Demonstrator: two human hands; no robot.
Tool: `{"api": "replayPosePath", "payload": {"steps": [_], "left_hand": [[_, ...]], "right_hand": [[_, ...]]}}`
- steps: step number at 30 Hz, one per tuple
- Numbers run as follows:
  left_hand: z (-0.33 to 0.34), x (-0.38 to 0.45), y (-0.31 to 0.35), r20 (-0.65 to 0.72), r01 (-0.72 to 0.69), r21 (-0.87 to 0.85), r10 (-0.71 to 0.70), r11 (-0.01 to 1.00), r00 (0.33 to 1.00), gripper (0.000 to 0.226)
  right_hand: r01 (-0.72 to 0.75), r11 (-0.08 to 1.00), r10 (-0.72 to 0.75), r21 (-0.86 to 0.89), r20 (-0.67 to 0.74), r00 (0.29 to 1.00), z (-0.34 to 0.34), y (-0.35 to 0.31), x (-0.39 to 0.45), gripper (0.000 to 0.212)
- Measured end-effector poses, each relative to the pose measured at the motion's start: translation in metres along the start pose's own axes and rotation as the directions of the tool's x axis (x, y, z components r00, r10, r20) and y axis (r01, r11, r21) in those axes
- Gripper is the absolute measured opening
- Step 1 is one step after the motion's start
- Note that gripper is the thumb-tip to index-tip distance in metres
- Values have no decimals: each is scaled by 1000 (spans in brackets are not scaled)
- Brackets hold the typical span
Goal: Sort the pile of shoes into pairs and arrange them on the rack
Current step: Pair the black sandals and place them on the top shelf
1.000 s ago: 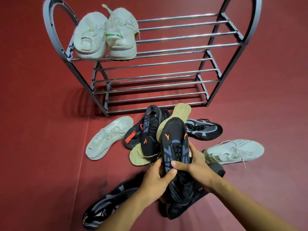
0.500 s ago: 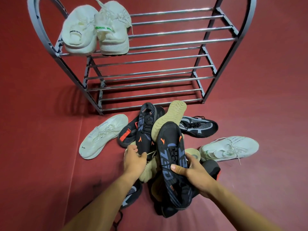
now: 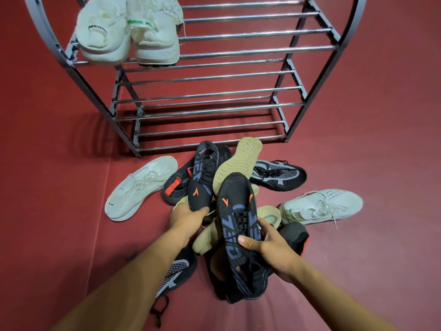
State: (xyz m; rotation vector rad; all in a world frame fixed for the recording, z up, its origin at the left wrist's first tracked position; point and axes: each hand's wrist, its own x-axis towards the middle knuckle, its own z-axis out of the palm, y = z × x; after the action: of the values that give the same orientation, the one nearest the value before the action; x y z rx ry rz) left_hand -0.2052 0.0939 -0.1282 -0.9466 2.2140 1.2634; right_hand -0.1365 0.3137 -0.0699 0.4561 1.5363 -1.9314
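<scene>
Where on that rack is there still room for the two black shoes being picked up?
The top shelf is bare to the right of the white pair; both lower shelves are bare too. The floor pile before the rack is crowded, where the left hand and right hand each grip a black shoe.

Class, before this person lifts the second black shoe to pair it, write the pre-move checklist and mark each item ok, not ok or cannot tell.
1. Right hand grips the black blue-lettered shoe: ok.
2. Left hand closed on the matching black shoe: ok.
3. Both shoes share orange marks and blue lettering: ok.
4. Matching shoe free of the pile: not ok, it lies against the tan sole.
5. Space on the rack beside the white pair: ok.
6. One left, one right shoe: cannot tell.
</scene>
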Motion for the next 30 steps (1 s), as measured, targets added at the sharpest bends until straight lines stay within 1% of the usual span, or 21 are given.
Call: {"api": "replayPosePath", "payload": {"steps": [2,3,4,5,6,7,8,9,10,11,12,14,15,17,19,21,23,25,26,28,30], "left_hand": [[-7,-14,2,-179,12,188,23,982,984,46],[-12,-26,3,-281,0,192,55,981,958,45],[-13,-37,2,-337,-43,119,81,992,938,41],[-13,-47,-2,-324,-102,5,98,995,941,39],[-13,-59,-7,-224,-149,-152,113,977,968,42],[-10,-70,-13,-61,-141,-299,129,944,990,47],[-8,-82,-18,117,-86,-404,144,911,983,51],[-5,-93,-23,260,-24,-465,162,885,952,47],[-2,-102,-26,339,17,-505,179,863,924,41],[0,-108,-30,359,32,-529,189,848,914,36],[1,-109,-36,340,39,-549,181,835,923,34],[-2,-105,-48,266,35,-592,154,805,951,38],[-7,-101,-56,226,26,-608,142,793,964,40],[-20,-93,-70,171,21,-616,107,787,980,40],[-33,-84,-88,124,32,-596,52,803,991,35],[-44,-76,-103,79,61,-597,-17,800,997,25],[-52,-69,-119,48,83,-601,-67,795,997,23],[-57,-67,-131,35,99,-605,-97,790,995,22],[-58,-67,-135,27,106,-617,-113,780,993,20],[-59,-68,-140,33,126,-654,-138,746,990,21],[-60,-68,-143,52,141,-668,-143,730,988,24]], "right_hand": [[-6,1000,6,1,0,1000,0,1,-1,53],[-11,1000,11,2,0,1000,3,0,-2,52],[-12,1000,12,5,0,1000,5,-2,-2,52],[-13,1000,13,17,0,1000,9,-3,-1,51],[-15,999,15,31,1,1000,12,-4,0,51],[-19,999,19,50,2,1000,16,-5,2,50],[-20,998,20,61,10,1000,21,-6,4,50],[-22,998,20,63,26,999,26,-6,6,50],[-22,999,19,44,53,998,32,-5,9,51],[-23,1000,22,8,83,996,38,-6,11,54],[-21,998,27,-62,109,994,42,-7,14,55],[17,954,28,-299,146,989,48,-10,17,49],[49,887,16,-460,137,990,47,-11,20,43],[88,672,-48,-736,75,996,36,-12,25,38],[115,522,-150,-845,42,988,20,-15,27,34],[150,345,-257,-927,60,965,7,-21,26,34],[185,153,-299,-971,133,945,7,-26,30,36],[231,0,-288,-973,221,932,20,-31,39,38],[267,-59,-280,-962,272,920,28,-33,45,42],[323,-153,-288,-934,355,890,47,-38,60,36],[355,-182,-292,-917,396,871,66,-41,76,39]]}}
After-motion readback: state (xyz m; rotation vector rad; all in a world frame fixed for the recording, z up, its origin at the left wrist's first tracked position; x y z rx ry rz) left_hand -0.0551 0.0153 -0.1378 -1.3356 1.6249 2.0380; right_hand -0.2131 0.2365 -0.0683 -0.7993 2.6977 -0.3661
